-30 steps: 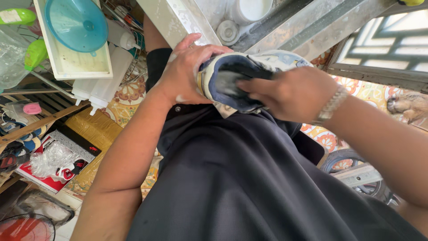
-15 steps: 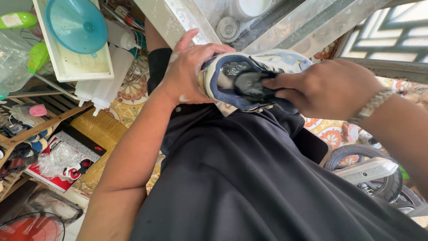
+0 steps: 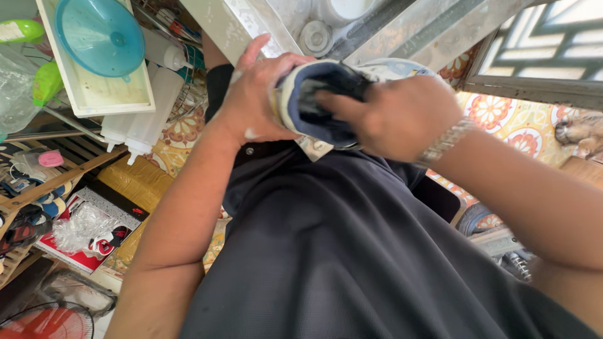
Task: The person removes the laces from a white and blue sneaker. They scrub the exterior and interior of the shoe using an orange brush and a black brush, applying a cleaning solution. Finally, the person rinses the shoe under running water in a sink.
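Note:
My left hand (image 3: 257,94) grips the heel end of a white and navy sneaker (image 3: 295,110), held up against my dark shirt (image 3: 352,251). Soap foam speckles this hand. My right hand (image 3: 396,116), with a metal watch (image 3: 443,143) on its wrist, is closed on a small black brush whose head is pushed down into the shoe's opening (image 3: 320,100). Most of the brush is hidden by my fingers and the shoe's collar. The patterned toe of the sneaker (image 3: 392,64) shows just above my right hand.
A white tray (image 3: 94,94) holding a teal funnel (image 3: 100,34) stands at upper left, with white squeeze bottles (image 3: 141,125) below it. A red fan (image 3: 44,323) and a boxed item (image 3: 88,232) lie lower left. A metal frame (image 3: 402,31) runs overhead. An animal (image 3: 581,135) lies far right.
My right hand had drawn the brush out to the shoe's rim, and has now pushed it back inside. The sneaker and my left hand stayed almost still.

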